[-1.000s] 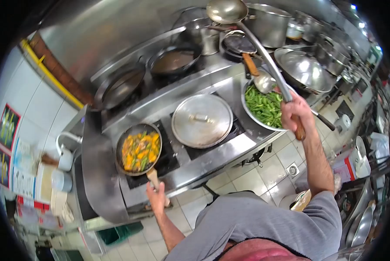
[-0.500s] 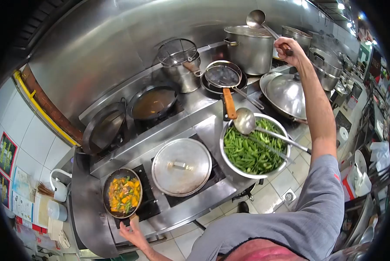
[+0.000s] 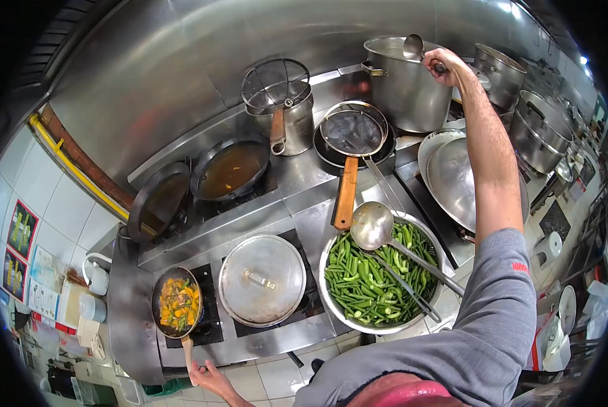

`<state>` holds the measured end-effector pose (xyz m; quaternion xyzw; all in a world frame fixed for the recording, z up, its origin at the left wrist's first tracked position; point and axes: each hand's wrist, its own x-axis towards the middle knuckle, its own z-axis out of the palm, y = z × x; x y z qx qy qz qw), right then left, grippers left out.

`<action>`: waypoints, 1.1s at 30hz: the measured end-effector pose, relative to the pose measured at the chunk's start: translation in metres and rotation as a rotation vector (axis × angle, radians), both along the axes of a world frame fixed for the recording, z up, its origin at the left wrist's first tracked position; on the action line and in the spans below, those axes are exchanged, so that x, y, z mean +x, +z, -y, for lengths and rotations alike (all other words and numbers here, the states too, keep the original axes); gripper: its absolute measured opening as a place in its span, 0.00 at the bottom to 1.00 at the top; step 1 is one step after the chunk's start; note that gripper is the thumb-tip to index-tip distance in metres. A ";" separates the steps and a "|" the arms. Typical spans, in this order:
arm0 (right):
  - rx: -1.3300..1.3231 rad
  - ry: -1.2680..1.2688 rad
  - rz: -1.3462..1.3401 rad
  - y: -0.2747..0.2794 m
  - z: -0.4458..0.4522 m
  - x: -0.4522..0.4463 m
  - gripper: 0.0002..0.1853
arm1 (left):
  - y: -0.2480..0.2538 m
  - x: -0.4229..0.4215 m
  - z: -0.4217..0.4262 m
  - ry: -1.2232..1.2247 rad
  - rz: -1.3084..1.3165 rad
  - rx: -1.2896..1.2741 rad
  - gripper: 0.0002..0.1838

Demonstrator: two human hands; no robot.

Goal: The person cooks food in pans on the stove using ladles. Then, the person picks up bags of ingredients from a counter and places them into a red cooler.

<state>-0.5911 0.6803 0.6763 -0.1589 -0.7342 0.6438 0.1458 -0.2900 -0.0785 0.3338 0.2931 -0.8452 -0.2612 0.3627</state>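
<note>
the steel stove (image 3: 270,344) bears a frying pan (image 3: 175,333) near left, a lidded pot (image 3: 256,298) right of it, two dark woks (image 3: 261,159) farther back.

R hand (image 3: 443,66) off greens (image 3: 378,275), ladle (image 3: 413,47) now at lg pot (image 3: 410,95)

Head view, the sole vantage here: from where I stand, the camera sits on the cook's head, above the near side of the round metal lid (image 3: 262,280), facing forward and steeply down over the stove (image 3: 253,347). Looking onto the lid's upper face and handle, it works at about arm's reach. Beyond the lid, coverage runs up the steel back wall (image 3: 155,81); on its near side, it takes in floor tiles (image 3: 267,383). The grey sleeve (image 3: 490,308), right of the lid, lies close to the lens. Wide-angle curvature bows the straight edges far from the lid, and darkness rounds off the corners.
</note>
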 end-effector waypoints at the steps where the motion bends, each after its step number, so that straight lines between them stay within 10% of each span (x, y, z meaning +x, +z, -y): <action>1: -0.002 0.007 0.004 0.000 -0.001 -0.003 0.08 | 0.000 0.000 -0.004 -0.036 -0.015 0.012 0.22; 9: -0.642 0.271 -0.319 0.014 -0.028 -0.021 0.08 | 0.018 0.006 -0.028 -0.063 0.024 0.092 0.23; 23: -0.748 0.426 -0.476 0.116 0.115 0.102 0.06 | -0.022 0.001 -0.005 -0.173 0.014 -0.040 0.23; 24: -0.811 0.087 -0.475 0.133 0.160 0.127 0.27 | -0.023 0.000 -0.006 -0.190 -0.007 0.104 0.23; 25: -0.609 0.926 -0.379 0.133 0.054 0.071 0.08 | -0.012 0.001 -0.015 -0.198 -0.048 0.186 0.23; 29: -0.594 0.564 -0.545 0.127 0.243 0.171 0.17 | -0.010 0.011 -0.003 -0.313 -0.079 0.267 0.23; 33: -0.852 0.918 -0.465 0.106 0.321 0.196 0.17 | -0.017 0.040 0.027 -0.422 -0.072 0.273 0.23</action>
